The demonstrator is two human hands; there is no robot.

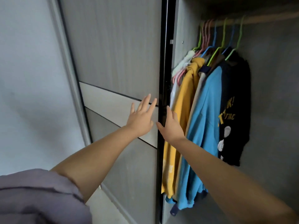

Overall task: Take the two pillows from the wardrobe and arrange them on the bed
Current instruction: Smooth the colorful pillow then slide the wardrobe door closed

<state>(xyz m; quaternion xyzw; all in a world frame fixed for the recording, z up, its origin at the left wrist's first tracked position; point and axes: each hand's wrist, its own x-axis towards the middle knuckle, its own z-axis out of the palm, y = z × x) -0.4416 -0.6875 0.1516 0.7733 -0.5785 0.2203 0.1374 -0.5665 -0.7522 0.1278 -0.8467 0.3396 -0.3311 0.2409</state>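
We've got both hands up at the wardrobe's sliding door (pixel 113 62).

Our left hand (pixel 140 118) lies flat, fingers spread wide, on the door panel; our right hand (pixel 169 125) curls round the door's black edge (pixel 163 78). Just right of it hang yellow (pixel 182 110), blue (pixel 205 126) and dark shirts (pixel 236 110), yellow lettering too blurred to read. We can't see any pillows.
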